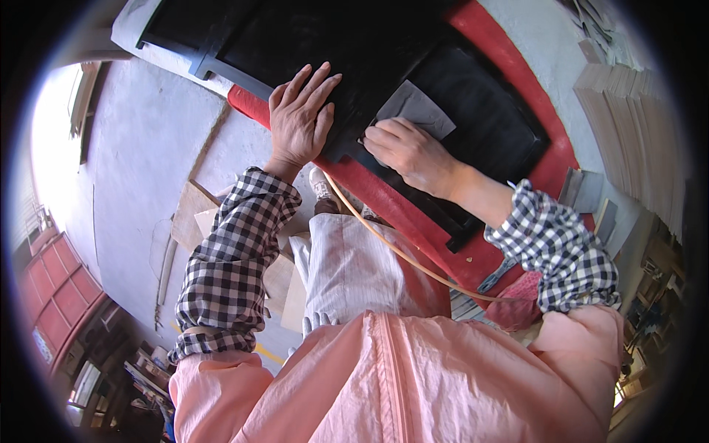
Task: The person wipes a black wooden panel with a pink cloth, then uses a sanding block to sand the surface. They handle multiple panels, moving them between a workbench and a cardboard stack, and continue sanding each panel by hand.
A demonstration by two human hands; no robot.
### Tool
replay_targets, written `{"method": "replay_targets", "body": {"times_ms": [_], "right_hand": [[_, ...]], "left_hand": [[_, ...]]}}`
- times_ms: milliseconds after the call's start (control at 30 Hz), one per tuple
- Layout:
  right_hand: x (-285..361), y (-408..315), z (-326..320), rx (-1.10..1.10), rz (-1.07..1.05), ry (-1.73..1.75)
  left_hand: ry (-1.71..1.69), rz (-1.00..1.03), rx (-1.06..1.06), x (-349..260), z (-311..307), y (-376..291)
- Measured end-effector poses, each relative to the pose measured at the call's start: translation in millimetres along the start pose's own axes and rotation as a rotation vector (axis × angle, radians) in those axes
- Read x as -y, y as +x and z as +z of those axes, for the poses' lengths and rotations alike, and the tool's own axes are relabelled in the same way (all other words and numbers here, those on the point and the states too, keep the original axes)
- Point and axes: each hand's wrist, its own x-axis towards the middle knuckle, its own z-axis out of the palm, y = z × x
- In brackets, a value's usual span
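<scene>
A black painted panelled furniture piece (476, 105) lies on a red cloth cover (520, 50) before me. My left hand (302, 113) rests flat on the edge of the black piece, fingers spread, holding nothing. To its right, my right hand (410, 152) is closed on a grey sheet of sandpaper (418, 111), pressed to the black surface beside a recessed panel. Part of the sheet is hidden under the fingers; the rest sticks out beyond the knuckles.
A yellowish hose (382, 235) curves between my body and the work. Stacked thin boards (631, 127) stand at the right. A pink cloth (515, 304) lies near my right elbow, beside a blue-grey strip (497, 275). Wooden boards (194, 213) lie on the floor at left.
</scene>
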Motion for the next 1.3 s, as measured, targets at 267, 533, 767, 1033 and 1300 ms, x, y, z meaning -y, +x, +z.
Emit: {"method": "replay_targets", "body": {"times_ms": [267, 533, 767, 1033, 1300], "right_hand": [[53.7, -139.3, -49.8, 0.206, 0.219, 0.052], [9.1, -35.0, -1.1, 0.11, 0.124, -0.015], [38.8, -97.8, -41.5, 0.255, 0.265, -0.016], [9.2, -68.1, -11.6, 0.14, 0.217, -0.046], [26.7, -111.1, -65.9, 0.202, 0.255, -0.194]], "left_hand": [[0.018, -0.009, 0.034, 1.4, 2.4, 1.3], [0.059, 0.012, 0.0, 2.9, 4.9, 4.1], [0.047, 0.001, 0.014, 5.5, 8.6, 6.6], [0.072, 0.027, -0.004, 9.8, 12.1, 8.0], [0.027, 0.027, 0.01, 10.1, 13.9, 10.4]]}}
